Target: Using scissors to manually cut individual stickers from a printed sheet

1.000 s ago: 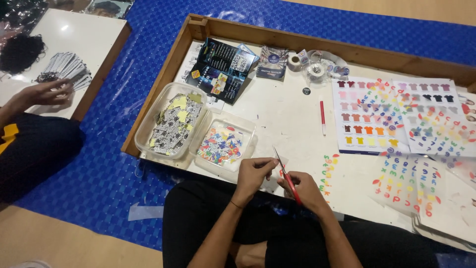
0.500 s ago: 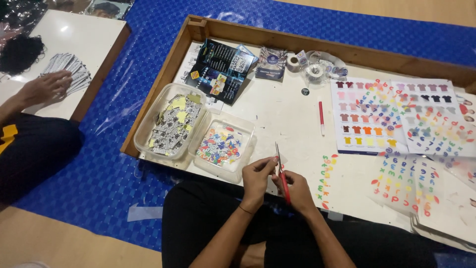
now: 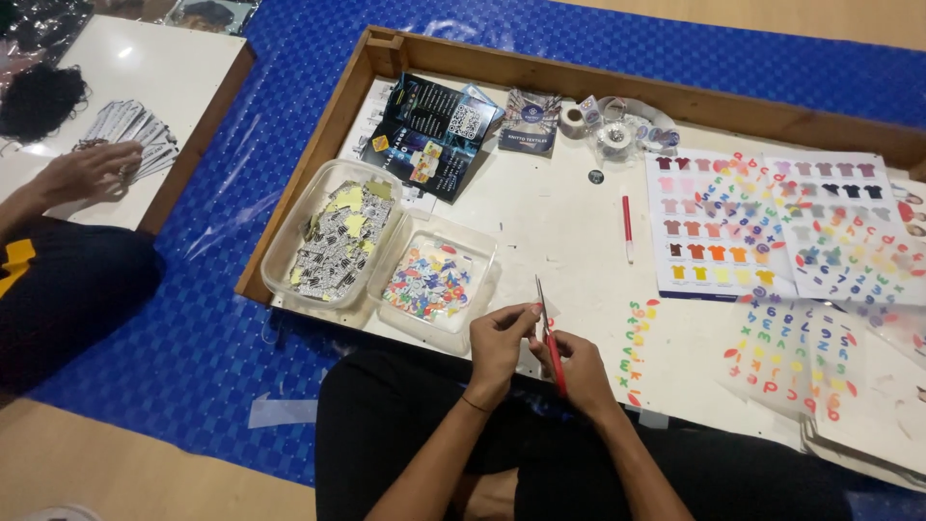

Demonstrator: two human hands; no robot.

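Your right hand [image 3: 579,371] grips red-handled scissors [image 3: 547,333], blades up | left hand [image 3: 502,338] pinches something too small to tell at the blades | tub of coloured cut-outs [image 3: 436,282] well filled; letter sheets [image 3: 791,352] appear largely uncut.

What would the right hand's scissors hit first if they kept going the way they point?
Probably nothing soon: the right hand aims the red-handled scissors up across bare white tray floor. Further along lie leaflets and tape rolls, though depth is unclear.
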